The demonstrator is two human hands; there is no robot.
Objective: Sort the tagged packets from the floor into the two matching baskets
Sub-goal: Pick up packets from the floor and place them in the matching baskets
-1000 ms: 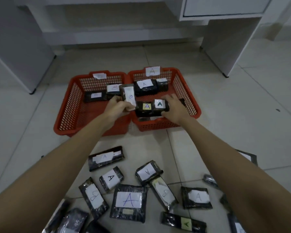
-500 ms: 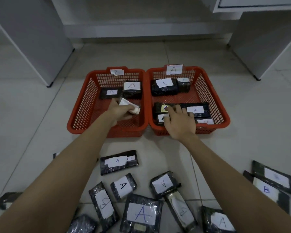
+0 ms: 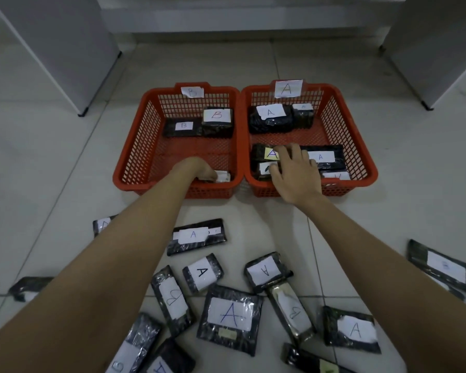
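While both arms reach over the floor into the two red baskets, the sorting stands at the placing step. Left hand (image 3: 199, 170): low inside the near end of the B basket (image 3: 135, 146), its grip closed around a packet (image 3: 222, 176) whose white tag just shows past the fingers; the letter cannot be read. Right hand (image 3: 293, 170): fingers spread flat, holding nothing, resting over the A-tagged packets (image 3: 320, 157) at the near end of the A basket (image 3: 361, 146). Two B packets (image 3: 217, 119) lie at the far end of the B basket; further A packets (image 3: 269, 117) lie at the far end of the other. Many tagged packets, A (image 3: 230, 316) and B (image 3: 172, 294) mixed, lie scattered on the floor (image 3: 51, 184) near the person. The next move probably calls for letting go in the B basket, drawing both hands back, then reading a tag before choosing the next packet.
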